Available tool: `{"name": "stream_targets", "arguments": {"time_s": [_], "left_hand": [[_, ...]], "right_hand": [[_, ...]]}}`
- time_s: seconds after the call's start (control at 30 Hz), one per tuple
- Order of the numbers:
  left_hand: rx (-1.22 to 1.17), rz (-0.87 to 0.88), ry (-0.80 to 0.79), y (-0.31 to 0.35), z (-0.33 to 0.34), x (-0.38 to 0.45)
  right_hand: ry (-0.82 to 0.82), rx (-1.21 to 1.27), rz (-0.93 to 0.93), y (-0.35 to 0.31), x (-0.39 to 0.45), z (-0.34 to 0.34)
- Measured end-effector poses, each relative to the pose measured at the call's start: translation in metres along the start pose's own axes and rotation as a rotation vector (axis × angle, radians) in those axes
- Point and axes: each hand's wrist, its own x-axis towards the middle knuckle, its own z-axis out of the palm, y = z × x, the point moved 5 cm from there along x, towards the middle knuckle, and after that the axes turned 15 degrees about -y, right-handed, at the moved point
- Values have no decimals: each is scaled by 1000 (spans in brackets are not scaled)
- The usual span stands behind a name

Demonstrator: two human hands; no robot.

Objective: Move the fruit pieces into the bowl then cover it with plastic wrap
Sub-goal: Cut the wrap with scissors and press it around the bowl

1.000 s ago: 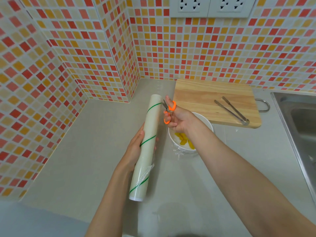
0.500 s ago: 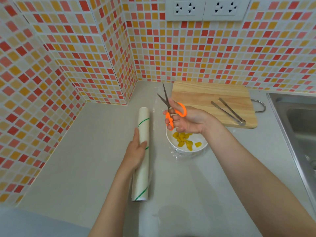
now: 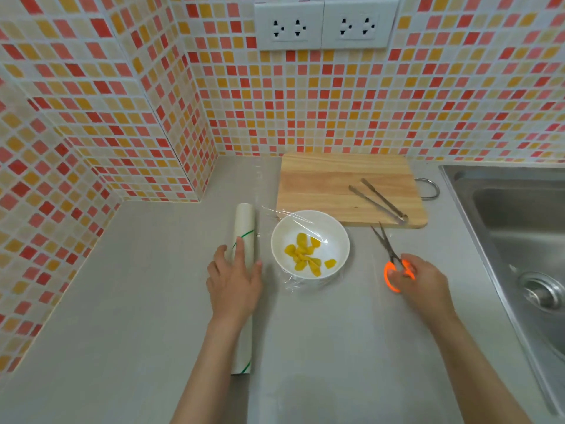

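A white bowl [image 3: 336,234] stands on the grey counter with several yellow fruit pieces [image 3: 305,255] inside. Clear plastic wrap [image 3: 293,217] lies over the bowl, wrinkled at its far-left rim and bunched under its near side. The roll of plastic wrap [image 3: 244,221] lies flat on the counter left of the bowl. My left hand [image 3: 235,283] rests on top of the roll, fingers spread. Right of the bowl, my right hand [image 3: 425,283] holds the orange-handled scissors [image 3: 388,249] low at the counter, blades pointing away.
A wooden cutting board [image 3: 330,188] lies behind the bowl with metal tongs [image 3: 379,200] on it. A steel sink [image 3: 519,234] fills the right side. Tiled walls close the left and back, with wall sockets [image 3: 324,26] above.
The roll went from raised to lying flat on the counter under my left hand. My right hand carried the scissors from above the bowl down to the counter on its right.
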Motion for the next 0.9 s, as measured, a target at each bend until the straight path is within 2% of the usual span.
{"name": "stream_targets", "arguments": {"time_s": [0.07,0.17,0.23,0.37,0.53,0.63,0.7,0.8,0.87,0.9], "left_hand": [[-118,122,78,13,-6,-4],[-369,277,15,38,-2,-8],[-469,260,-52,48,7,-3],[-694,116,-131,55,16,11],[-734,73,-166,60,22,36],[-765,84,-216,69,24,52],[-756,93,-288,77,23,61],[-681,105,-486,89,26,73],[-609,102,-502,92,26,81],[-537,96,-452,91,23,84]], "right_hand": [[28,-118,28,3,-3,4],[54,-268,40,5,-6,4],[52,-318,56,7,-7,1],[65,-454,100,12,-12,-9],[90,-574,140,21,-18,-8],[18,-755,158,12,-16,-3],[-38,-776,175,1,-13,-5],[-18,-651,135,-27,-1,-13],[12,-478,-4,-52,14,-12],[5,-386,-100,-65,25,-9]]}}
